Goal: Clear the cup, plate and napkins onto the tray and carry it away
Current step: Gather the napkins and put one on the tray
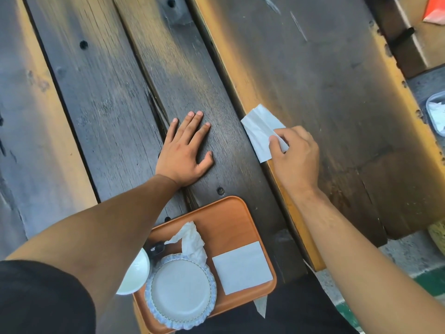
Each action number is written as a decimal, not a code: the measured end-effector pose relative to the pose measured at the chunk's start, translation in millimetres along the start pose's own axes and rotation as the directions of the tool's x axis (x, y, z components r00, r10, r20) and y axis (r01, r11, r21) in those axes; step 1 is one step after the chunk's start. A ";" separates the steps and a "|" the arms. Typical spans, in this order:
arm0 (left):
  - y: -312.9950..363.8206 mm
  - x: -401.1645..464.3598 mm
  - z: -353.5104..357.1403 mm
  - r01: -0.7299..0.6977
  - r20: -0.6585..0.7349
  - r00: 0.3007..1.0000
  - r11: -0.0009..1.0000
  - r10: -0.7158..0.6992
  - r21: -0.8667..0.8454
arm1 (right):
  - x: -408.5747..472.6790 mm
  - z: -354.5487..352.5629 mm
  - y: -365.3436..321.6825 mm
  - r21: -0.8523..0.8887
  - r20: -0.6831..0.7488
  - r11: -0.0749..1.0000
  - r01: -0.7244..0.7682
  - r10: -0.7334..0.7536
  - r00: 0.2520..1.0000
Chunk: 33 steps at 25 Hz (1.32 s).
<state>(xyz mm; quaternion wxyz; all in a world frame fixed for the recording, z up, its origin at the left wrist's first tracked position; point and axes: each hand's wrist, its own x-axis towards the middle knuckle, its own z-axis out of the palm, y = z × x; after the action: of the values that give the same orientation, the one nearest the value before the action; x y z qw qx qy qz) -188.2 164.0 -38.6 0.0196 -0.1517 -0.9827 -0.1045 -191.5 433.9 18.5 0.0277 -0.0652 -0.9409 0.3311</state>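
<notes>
An orange tray (224, 213) lies at the near edge of the dark plank table. On it stand a round plate with a blue scalloped rim (180, 291), a white cup (136, 276) partly hidden by my left forearm, a crumpled napkin (192, 239) and a flat folded napkin (242, 267). My right hand (295, 157) pinches a white napkin (258, 127) lying on the table beyond the tray. Flat on the planks, fingers spread, rests my left hand (186, 151), left of that napkin.
A small dark object (156, 248) sits on the tray by the cup. The table's right edge has a yellow rim (407, 92). Beyond it, a grey container with white scraps (437, 114) sits at far right, and something red and white (434, 9) at top right.
</notes>
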 end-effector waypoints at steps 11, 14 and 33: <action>-0.3 0.9 1.2 0.009 -0.021 1.000 1.000 -0.009 -0.002 | -82.1 -60.0 -17.1 0.205 0.494 0.871 0.447 -0.486 0.721; -0.4 1.4 0.1 0.015 -0.015 1.000 1.000 -0.015 -0.006 | -105.9 -68.0 -17.1 0.239 0.648 0.858 0.454 -0.489 0.583; 0.8 1.1 -3.4 0.045 0.023 0.999 0.999 -0.044 -0.024 | -166.7 -37.8 -11.2 -0.097 0.745 0.853 0.513 -0.280 0.606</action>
<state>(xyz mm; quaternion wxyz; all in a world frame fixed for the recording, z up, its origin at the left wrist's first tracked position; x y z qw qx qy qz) -189.0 164.4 -35.0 0.0046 -0.1311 -0.9846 -0.1153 -24.0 425.1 53.4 -0.2714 0.2764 -0.9065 0.1680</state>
